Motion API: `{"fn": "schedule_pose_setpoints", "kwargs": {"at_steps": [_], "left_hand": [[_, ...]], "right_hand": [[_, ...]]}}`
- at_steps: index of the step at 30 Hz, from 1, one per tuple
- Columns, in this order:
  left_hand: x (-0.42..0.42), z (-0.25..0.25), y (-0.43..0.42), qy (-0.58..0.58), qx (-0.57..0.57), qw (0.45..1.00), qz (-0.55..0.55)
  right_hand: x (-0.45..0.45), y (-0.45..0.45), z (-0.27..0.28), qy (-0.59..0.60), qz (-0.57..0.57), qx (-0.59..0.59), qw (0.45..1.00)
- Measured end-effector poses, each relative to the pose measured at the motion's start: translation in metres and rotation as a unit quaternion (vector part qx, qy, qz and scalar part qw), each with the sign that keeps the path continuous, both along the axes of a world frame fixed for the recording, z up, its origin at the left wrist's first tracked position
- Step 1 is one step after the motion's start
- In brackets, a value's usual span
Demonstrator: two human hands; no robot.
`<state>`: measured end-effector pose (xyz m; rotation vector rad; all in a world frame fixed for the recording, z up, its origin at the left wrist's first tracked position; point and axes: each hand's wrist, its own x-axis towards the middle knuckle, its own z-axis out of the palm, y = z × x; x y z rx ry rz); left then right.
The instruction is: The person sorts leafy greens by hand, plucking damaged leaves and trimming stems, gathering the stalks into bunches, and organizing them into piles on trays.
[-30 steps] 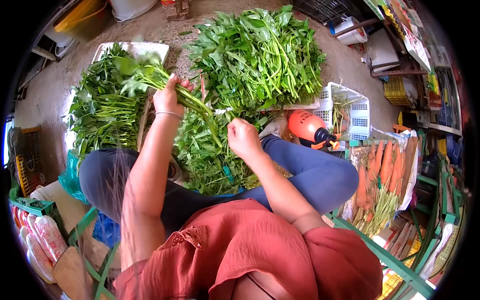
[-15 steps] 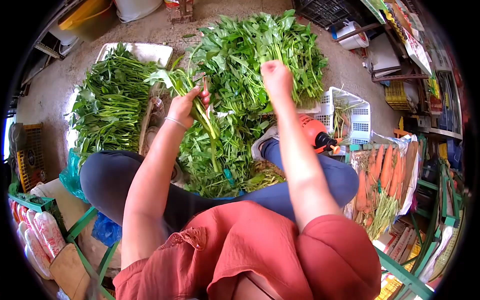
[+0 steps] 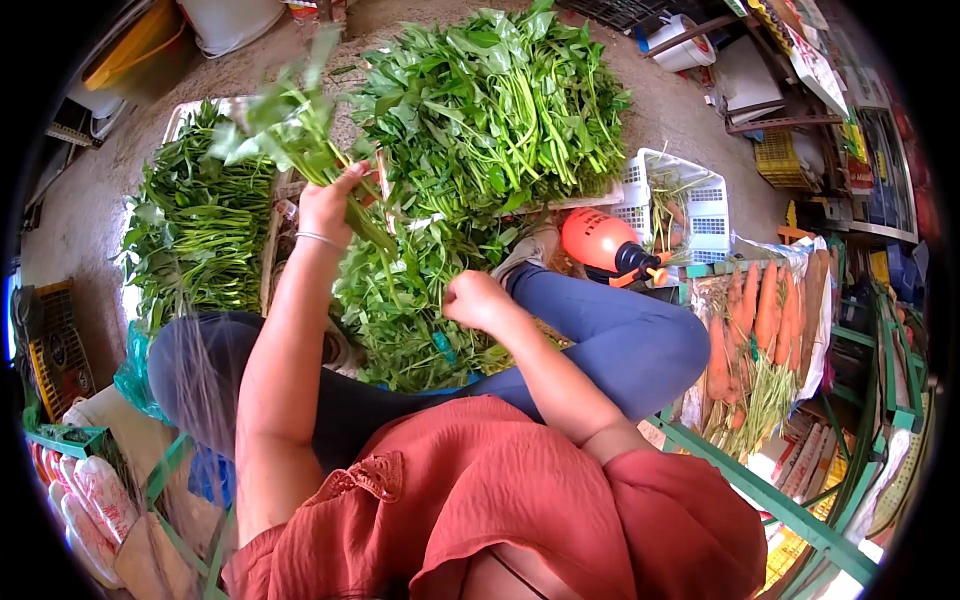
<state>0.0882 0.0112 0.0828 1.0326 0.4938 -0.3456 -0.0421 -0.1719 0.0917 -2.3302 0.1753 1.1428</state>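
My left hand (image 3: 328, 208) is closed around the stems of a small bunch of leafy greens (image 3: 290, 130), which look like water spinach. Its leaves point up and left, blurred by motion, and the stem ends hang below my fist. Lower and to the right, my right hand (image 3: 478, 301) has its fingers curled together over the loose greens (image 3: 395, 315) in front of my lap. Whatever is in those fingers, if anything, is hidden. Beyond both hands lies a large heap of the same greens (image 3: 500, 110). On the left, stalks are stacked in a neat pile (image 3: 205, 240) on a white tray.
A red spray bottle (image 3: 597, 236) lies by my right foot, beside a white plastic basket (image 3: 708, 205) with some scraps. Carrots (image 3: 768, 310) lie at the right by a green metal frame (image 3: 770, 488). Buckets (image 3: 685, 48) stand toward the back.
My right hand has come from the large heap down toward my lap. My left hand has swung the bunch up and left, its leaves now higher. The view has shifted slightly.
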Motion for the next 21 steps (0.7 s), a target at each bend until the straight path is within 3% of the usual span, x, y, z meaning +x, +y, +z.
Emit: {"fn": "schedule_pose_setpoints", "kwargs": {"at_steps": [1,2,3,4,6,8,10,11,14,17,21], "left_hand": [[0.001,-0.002,0.003,0.010,-0.020,1.000,-0.012],[0.000,-0.005,0.003,0.011,-0.020,1.000,-0.014],[-0.001,-0.010,0.002,0.025,-0.040,0.998,-0.036],[-0.003,-0.012,0.002,0.039,-0.059,0.996,-0.060],[-0.006,0.002,-0.005,0.042,-0.058,0.997,-0.035],[-0.005,-0.008,-0.006,0.043,-0.115,0.992,-0.015],[-0.007,-0.003,-0.006,0.033,-0.110,0.993,-0.025],[-0.006,-0.006,-0.005,0.031,-0.120,0.992,-0.028],[-0.005,-0.010,0.000,0.047,-0.114,0.991,-0.054],[-0.003,-0.017,0.004,0.054,-0.124,0.988,-0.070],[-0.003,-0.016,0.001,0.057,-0.098,0.992,-0.059]], "right_hand": [[0.013,-0.007,0.021,0.127,0.003,0.034,0.991],[0.016,-0.019,0.008,-0.065,-0.006,-0.034,0.997],[0.032,-0.032,0.006,-0.148,-0.200,0.045,0.968],[0.054,-0.040,0.030,-0.253,-0.223,0.010,0.941],[0.108,-0.072,0.018,-0.444,-0.219,-0.119,0.861],[0.152,-0.091,0.015,-0.425,-0.221,-0.236,0.845],[0.178,-0.097,0.012,-0.266,-0.217,-0.283,0.896],[0.190,-0.110,-0.017,-0.255,-0.196,-0.313,0.894],[0.197,-0.102,-0.032,-0.220,-0.206,-0.379,0.875],[0.178,-0.078,0.013,-0.274,-0.195,-0.325,0.884],[0.147,-0.066,0.021,-0.363,-0.245,-0.261,0.860]]}}
